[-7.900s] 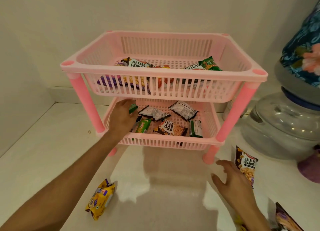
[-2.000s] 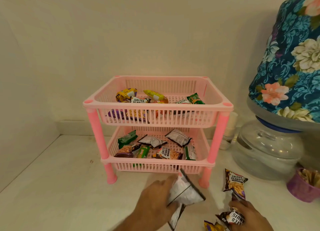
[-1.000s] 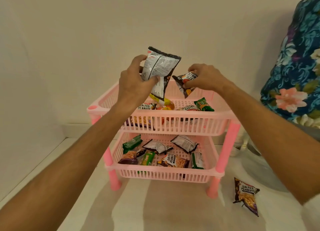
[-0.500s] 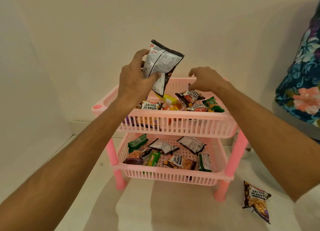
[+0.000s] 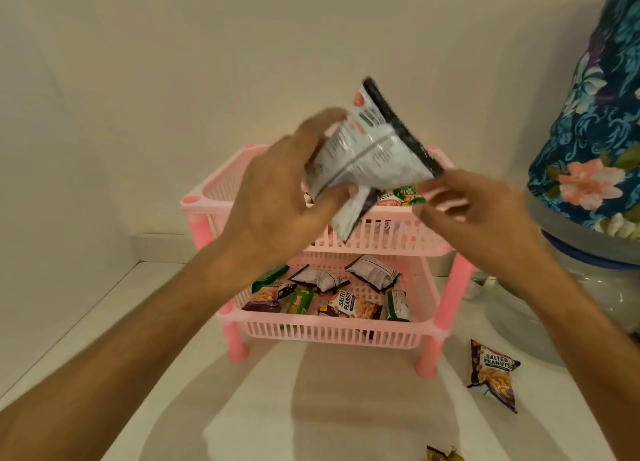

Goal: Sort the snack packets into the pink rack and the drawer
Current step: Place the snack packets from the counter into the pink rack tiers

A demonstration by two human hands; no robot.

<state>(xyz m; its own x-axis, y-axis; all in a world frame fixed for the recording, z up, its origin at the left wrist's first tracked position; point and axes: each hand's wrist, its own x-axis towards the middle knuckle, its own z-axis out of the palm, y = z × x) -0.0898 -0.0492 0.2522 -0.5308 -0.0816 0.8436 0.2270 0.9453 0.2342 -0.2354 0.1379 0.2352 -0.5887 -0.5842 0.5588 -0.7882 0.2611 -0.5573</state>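
A two-tier pink rack (image 5: 446,298) stands on the white counter against the wall. My left hand (image 5: 277,197) grips a silver and black snack packet (image 5: 367,155) in the air above the rack's top tier. My right hand (image 5: 474,211) hovers beside the packet's lower right corner with loosely bent fingers and holds nothing. The top tier holds packets, mostly hidden behind my hands; a green one (image 5: 408,195) shows. The lower tier holds several packets, among them a salted peanuts packet (image 5: 349,306). No drawer is in view.
A salted peanuts packet (image 5: 493,374) lies on the counter right of the rack. A yellow and purple packet (image 5: 443,455) peeks in at the bottom edge. A water dispenser jar with a floral cover (image 5: 595,131) stands at the right.
My right hand has let go of its peanuts packet into the top tier and drawn back toward the silver packet. My left hand has tilted that packet to the right.
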